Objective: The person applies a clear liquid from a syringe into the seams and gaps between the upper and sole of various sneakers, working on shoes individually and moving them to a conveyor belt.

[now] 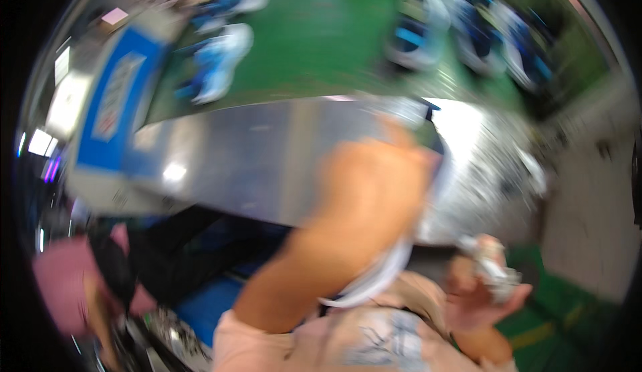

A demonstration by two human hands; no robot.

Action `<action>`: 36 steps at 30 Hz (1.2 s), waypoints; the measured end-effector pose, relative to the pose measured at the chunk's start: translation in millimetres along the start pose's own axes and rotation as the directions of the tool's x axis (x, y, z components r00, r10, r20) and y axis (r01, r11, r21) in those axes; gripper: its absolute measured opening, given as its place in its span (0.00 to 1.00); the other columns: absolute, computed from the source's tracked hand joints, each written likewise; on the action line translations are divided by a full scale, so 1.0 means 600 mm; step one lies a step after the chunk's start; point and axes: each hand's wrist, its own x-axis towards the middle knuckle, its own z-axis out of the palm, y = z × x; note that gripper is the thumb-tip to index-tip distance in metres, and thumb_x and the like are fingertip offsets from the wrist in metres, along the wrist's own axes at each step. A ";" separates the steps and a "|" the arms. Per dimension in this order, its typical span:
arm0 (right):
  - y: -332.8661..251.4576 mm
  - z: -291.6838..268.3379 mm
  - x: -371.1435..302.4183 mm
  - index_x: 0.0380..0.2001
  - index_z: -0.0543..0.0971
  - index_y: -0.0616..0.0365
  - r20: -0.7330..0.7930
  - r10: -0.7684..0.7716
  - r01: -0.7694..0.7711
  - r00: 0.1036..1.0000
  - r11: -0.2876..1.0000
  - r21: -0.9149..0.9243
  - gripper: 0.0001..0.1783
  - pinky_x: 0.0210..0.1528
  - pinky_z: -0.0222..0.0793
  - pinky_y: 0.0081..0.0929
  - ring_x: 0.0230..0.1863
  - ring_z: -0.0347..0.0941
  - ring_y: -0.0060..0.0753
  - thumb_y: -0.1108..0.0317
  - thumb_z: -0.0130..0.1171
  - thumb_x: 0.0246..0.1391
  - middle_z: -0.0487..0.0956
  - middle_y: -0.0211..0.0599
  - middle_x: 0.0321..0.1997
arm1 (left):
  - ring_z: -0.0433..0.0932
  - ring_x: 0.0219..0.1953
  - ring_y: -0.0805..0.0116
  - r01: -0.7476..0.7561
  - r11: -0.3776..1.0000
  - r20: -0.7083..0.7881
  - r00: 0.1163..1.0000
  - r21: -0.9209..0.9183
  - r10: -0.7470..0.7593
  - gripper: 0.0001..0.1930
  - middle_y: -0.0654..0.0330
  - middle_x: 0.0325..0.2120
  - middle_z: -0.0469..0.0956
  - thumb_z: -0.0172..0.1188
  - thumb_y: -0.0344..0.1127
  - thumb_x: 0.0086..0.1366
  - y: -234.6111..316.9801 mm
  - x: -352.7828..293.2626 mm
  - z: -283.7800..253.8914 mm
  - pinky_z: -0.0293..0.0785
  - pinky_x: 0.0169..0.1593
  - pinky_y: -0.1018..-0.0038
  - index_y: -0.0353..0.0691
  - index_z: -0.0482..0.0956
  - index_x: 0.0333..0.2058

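The crumpled wad (497,275) sits in your right hand (478,298), off the near edge of the desk and above the green floor (542,275). It looks whitish to grey, uneven and creased, with a ragged lower end; blur hides whether it is paper or plastic. Your right hand faces upward with its fingers curled loosely about the wad.

Your left arm reaches across your front over the desk (247,148), and your left hand (399,137) is smeared by motion, so you cannot tell whether it is closed on anything. Just beside it, on its right, is a dark navy item (436,138) with a pale edge, too blurred to name.

The desk is smooth grey metal on the left; on the right a glossy, wrinkled silvery sheet (491,178) covers it. Beyond lies a green surface (314,44), with three navy-and-white shoes (418,28) on the right and paler blue-and-white shoes (221,61) on the left. Near those stands a blue panel (117,101). A person in pink (60,282) is at your lower left.
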 end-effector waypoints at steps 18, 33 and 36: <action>-0.062 0.036 0.241 0.47 0.71 0.59 -0.107 0.437 -0.445 0.893 0.823 -0.353 0.33 0.18 0.50 0.19 0.19 0.53 0.22 0.37 0.42 0.60 0.60 0.26 0.23 | 0.70 0.52 0.48 -0.733 0.665 -0.158 0.681 -0.147 0.715 0.29 0.52 0.35 0.76 0.77 0.42 0.24 -0.136 -0.035 0.063 0.61 0.58 0.56 0.39 0.77 0.30; 0.012 0.236 0.253 0.52 0.68 0.50 0.035 0.823 -0.536 0.567 0.401 -0.743 0.51 0.19 0.44 0.15 0.20 0.50 0.19 0.16 0.33 0.44 0.61 0.27 0.22 | 0.82 0.40 0.60 -0.412 0.907 -0.676 0.692 -0.083 0.252 0.08 0.57 0.34 0.80 0.59 0.32 0.53 -0.194 -0.229 0.057 0.79 0.46 0.65 0.42 0.80 0.33; 0.020 0.255 0.245 0.52 0.65 0.56 -0.049 0.802 -0.539 0.595 0.354 -0.764 0.54 0.16 0.45 0.15 0.17 0.49 0.17 0.15 0.34 0.43 0.62 0.29 0.21 | 0.82 0.41 0.59 -0.343 0.928 -0.628 0.756 -0.145 0.181 0.09 0.57 0.36 0.80 0.59 0.31 0.55 -0.179 -0.240 0.070 0.78 0.48 0.64 0.45 0.79 0.37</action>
